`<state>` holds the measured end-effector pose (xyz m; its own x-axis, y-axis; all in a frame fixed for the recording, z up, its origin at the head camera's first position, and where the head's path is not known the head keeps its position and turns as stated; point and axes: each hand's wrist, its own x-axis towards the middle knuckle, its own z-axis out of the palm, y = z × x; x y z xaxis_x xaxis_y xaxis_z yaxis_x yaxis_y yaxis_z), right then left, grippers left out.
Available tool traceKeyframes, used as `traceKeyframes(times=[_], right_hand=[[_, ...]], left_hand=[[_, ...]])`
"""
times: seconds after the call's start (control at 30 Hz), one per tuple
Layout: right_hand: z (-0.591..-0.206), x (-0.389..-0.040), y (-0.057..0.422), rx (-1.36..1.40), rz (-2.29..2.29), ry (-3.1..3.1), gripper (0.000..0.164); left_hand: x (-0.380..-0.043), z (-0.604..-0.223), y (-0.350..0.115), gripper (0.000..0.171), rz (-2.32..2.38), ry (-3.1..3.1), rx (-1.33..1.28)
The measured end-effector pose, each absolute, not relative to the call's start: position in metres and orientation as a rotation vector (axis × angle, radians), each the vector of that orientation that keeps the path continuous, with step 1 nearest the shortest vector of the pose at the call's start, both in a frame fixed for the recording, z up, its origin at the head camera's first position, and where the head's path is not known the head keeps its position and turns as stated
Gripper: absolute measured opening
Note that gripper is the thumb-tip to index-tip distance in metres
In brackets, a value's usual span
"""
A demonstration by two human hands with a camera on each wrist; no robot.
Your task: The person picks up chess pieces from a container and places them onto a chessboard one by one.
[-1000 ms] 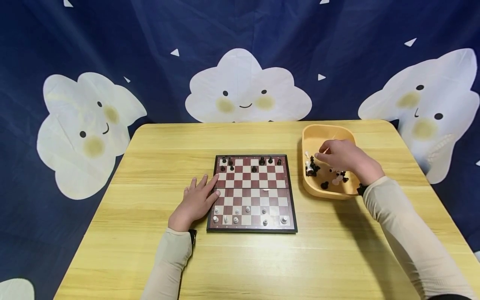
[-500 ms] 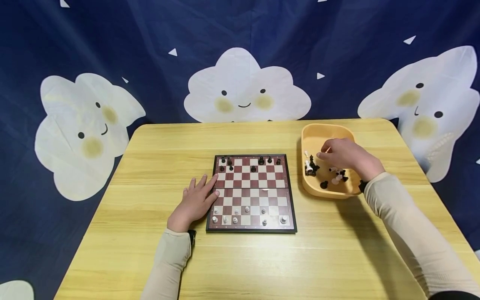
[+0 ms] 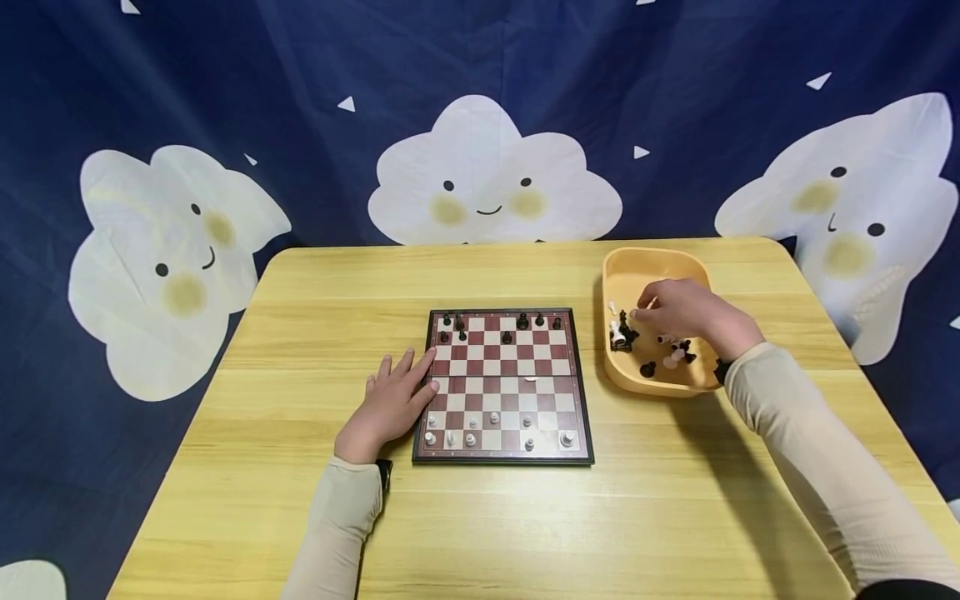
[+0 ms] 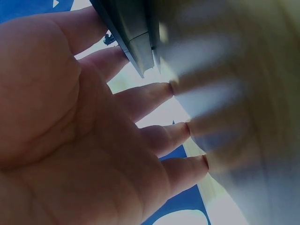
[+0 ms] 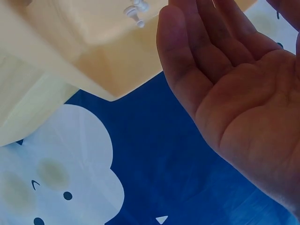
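Observation:
A magnetic-looking chessboard (image 3: 491, 367) lies on the table with black chess pieces (image 3: 522, 322) standing along its far side and white ones (image 3: 494, 418) along its near side. My left hand (image 3: 386, 412) lies flat at the board's left edge, index finger and thumb on the rim; the left wrist view shows its fingers spread beside the dark board edge (image 4: 136, 42). Over the yellow bin (image 3: 622, 385) hovers my right hand (image 3: 686, 312), fingers loosely bent, no piece showing in it. Loose black and white pieces (image 3: 618, 335) lie in the bin beneath it.
The bin stands to the right of the board, near the back of the wooden table (image 3: 315, 300). Behind the table hangs a dark blue curtain (image 3: 315, 75) printed with smiling clouds. One black piece (image 3: 648, 368) lies apart in the bin's front part.
My right hand has shifted only slightly, staying over the bin. The left hand keeps its place at the board's edge, and the pieces on the board look unchanged.

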<state>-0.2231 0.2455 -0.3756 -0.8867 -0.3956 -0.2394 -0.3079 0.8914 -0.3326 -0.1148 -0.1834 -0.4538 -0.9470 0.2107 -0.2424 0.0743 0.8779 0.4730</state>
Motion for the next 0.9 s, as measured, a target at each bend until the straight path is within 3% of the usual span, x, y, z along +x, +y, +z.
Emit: traceKeyframes(times=[0.9], right_hand=[[-0.369,-0.220,0.240,-0.628,-0.290,2.555,0.025]], left_hand=[[-0.115,-0.452,-0.185,0.057,0.682,2.769,0.225]])
